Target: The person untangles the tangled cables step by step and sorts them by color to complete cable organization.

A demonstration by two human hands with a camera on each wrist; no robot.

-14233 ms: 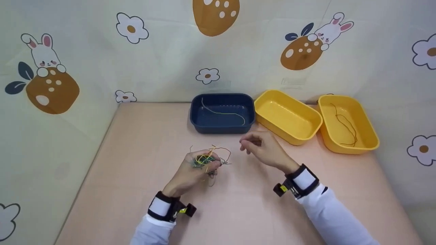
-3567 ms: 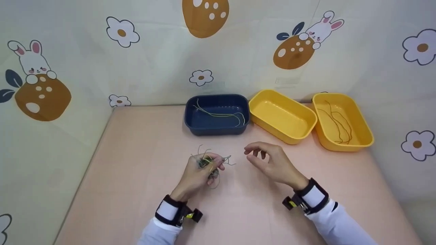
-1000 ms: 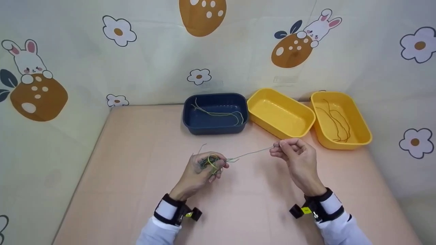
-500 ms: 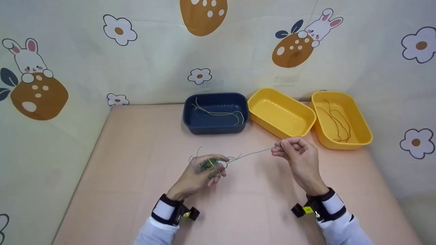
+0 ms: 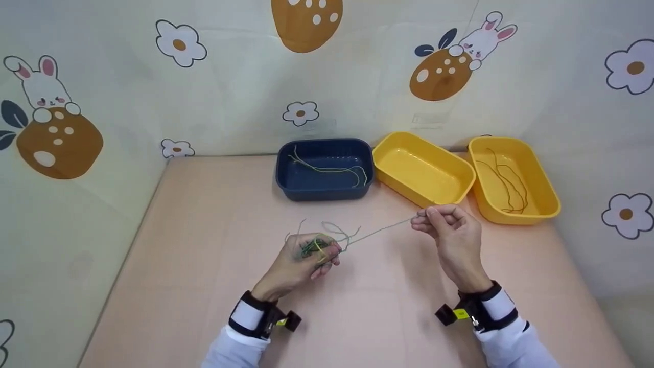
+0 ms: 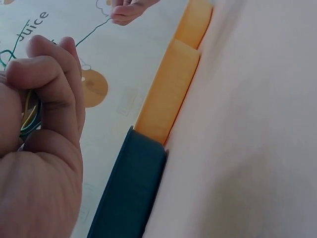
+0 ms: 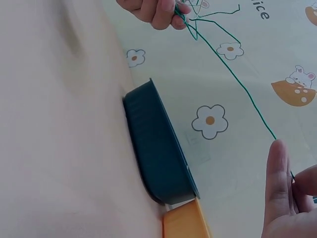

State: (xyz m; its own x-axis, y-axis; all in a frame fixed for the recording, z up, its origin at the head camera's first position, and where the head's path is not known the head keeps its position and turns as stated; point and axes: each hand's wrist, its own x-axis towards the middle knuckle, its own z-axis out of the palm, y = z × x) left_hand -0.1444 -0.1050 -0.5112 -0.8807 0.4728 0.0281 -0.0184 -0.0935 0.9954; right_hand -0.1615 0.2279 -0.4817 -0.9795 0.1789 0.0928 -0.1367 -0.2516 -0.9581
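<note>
In the head view my left hand [image 5: 294, 268] grips a tangled bundle of thin strings [image 5: 311, 248], mostly green with a yellow loop on top. Loose ends and a green loop stick out past its fingertips. One green string [image 5: 380, 230] runs nearly straight from the bundle to my right hand [image 5: 454, 245], which pinches its far end between thumb and fingers. The right wrist view shows this green string [image 7: 247, 94] stretched between both hands. In the left wrist view, curled fingers [image 6: 54, 94] hide most of the bundle.
A dark blue bin [image 5: 325, 195] with yellowish strings stands at the table's back. Beside it are a yellow bin [image 5: 421, 171] with nothing visible inside and another yellow bin [image 5: 521, 219] holding orange-brown strings. A patterned cloth [image 5: 235, 92] hangs behind.
Since the oldest frame, another string has appeared in the blue bin and in the right yellow bin. My right hand has since pinched a green string; a loop now rises from the bundle.
</note>
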